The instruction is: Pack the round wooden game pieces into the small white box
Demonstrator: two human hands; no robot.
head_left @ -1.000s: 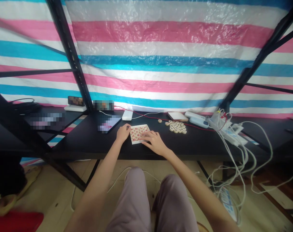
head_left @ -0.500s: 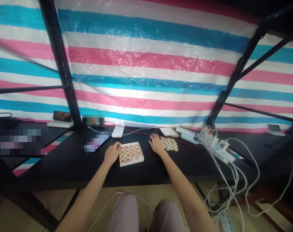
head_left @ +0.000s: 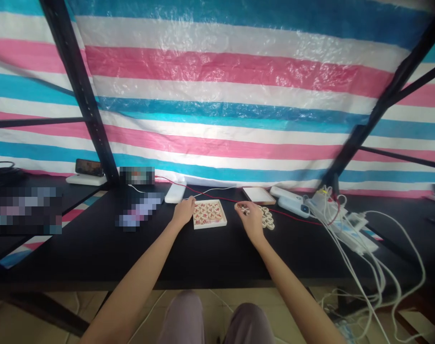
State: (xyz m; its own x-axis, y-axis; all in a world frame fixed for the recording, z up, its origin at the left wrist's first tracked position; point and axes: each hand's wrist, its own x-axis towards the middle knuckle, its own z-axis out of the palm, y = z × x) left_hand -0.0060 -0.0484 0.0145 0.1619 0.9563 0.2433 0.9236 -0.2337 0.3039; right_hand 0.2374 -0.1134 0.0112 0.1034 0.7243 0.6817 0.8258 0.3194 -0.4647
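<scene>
A small white tray [head_left: 210, 223] filled with round wooden game pieces marked in red lies on the black table [head_left: 203, 253]. My left hand [head_left: 183, 213] rests curled against the tray's left edge, holding it. My right hand [head_left: 251, 218] is just right of the tray, fingers pinched on a round wooden piece [head_left: 241, 206]. A loose pile of the same pieces [head_left: 267, 218] lies directly right of that hand.
A white power bank [head_left: 175, 193], a white lid or box [head_left: 259, 195], chargers and a tangle of white cables [head_left: 342, 224] sit along the table's back and right. A phone [head_left: 138, 212] lies left of the tray. Black frame posts stand before a striped tarp.
My right hand left the tray, reached to the loose pile and now lifts one piece. The left hand stayed at the tray's left edge. The camera view shifted.
</scene>
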